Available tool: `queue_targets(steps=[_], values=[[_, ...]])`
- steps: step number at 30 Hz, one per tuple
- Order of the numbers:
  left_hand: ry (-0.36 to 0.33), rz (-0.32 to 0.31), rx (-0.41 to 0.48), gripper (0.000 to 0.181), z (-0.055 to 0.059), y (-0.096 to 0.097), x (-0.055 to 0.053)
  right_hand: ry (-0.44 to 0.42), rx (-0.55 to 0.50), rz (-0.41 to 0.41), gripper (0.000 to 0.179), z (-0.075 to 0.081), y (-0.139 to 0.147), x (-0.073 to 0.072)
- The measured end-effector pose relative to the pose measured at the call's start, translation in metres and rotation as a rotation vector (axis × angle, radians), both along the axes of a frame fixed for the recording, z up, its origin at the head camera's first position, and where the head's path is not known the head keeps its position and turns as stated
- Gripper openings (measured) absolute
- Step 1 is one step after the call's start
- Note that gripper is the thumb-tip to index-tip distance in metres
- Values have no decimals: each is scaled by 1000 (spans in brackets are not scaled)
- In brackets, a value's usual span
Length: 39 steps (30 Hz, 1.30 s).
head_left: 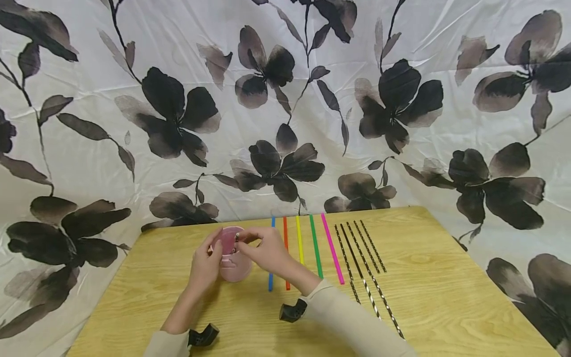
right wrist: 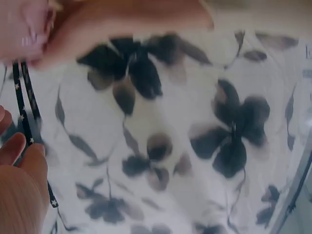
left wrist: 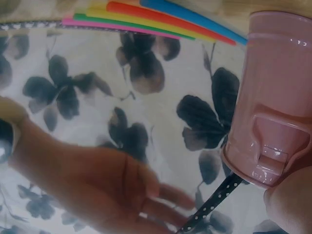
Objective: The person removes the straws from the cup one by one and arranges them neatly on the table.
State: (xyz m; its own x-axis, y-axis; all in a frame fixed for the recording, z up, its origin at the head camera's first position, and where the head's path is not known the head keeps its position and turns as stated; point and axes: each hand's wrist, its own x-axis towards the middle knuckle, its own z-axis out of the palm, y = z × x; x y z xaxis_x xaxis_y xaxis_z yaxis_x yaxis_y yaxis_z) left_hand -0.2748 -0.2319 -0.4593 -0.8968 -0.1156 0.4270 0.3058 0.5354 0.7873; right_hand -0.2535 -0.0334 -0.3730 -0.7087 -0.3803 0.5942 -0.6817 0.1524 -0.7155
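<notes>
A pink pail with a small loop handle stands on the table. My left hand holds its left side, with the thumb against the wall near the rim in the left wrist view. Over the opening, my right hand pinches a black straw with white stars. Beside it in the right wrist view, a second dark patterned straw runs up to the pail. A black straw with white dots sticks out of the rim in the left wrist view. The straws' lower ends are hidden.
Right of the pail lie a blue straw, an orange straw, a yellow straw, a green straw and a pink straw. Several black patterned straws lie farther right. A flowered cloth hangs behind the table.
</notes>
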Motion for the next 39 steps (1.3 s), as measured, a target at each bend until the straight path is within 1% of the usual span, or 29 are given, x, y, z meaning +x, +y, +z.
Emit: queue_targets(steps=[3,5,13,15,17,19,24,28,30,33,35,39], values=[[0,4,5,36,2,0,-1,-21,-43,3,10,28,8,15],[9,2,10,35,2,-1,-1,-19,-73,7,11,41,13,20],[12,5,19,34,1,3,1,37,-254,99,8,83,39,34],[13,8,21,34,1,3,1,59,-283,110,8,93,49,38],[13,14,19,35,1,4,1,71,-290,104,10,101,60,42],[15,21,17,35,1,4,1,84,-293,94,10,102,72,41],[4,20,24,36,3,4,3,90,-265,1,16,96,106,33],[4,8,31,36,3,4,2,41,-217,-98,19,99,130,40],[9,5,31,36,2,3,1,8,-196,-131,20,97,142,42],[9,3,33,36,1,2,0,-31,-151,-179,21,88,160,39],[9,-1,36,37,1,2,0,-72,-141,-203,21,81,172,37],[12,-3,40,37,0,2,0,-179,-121,-245,24,62,197,33]])
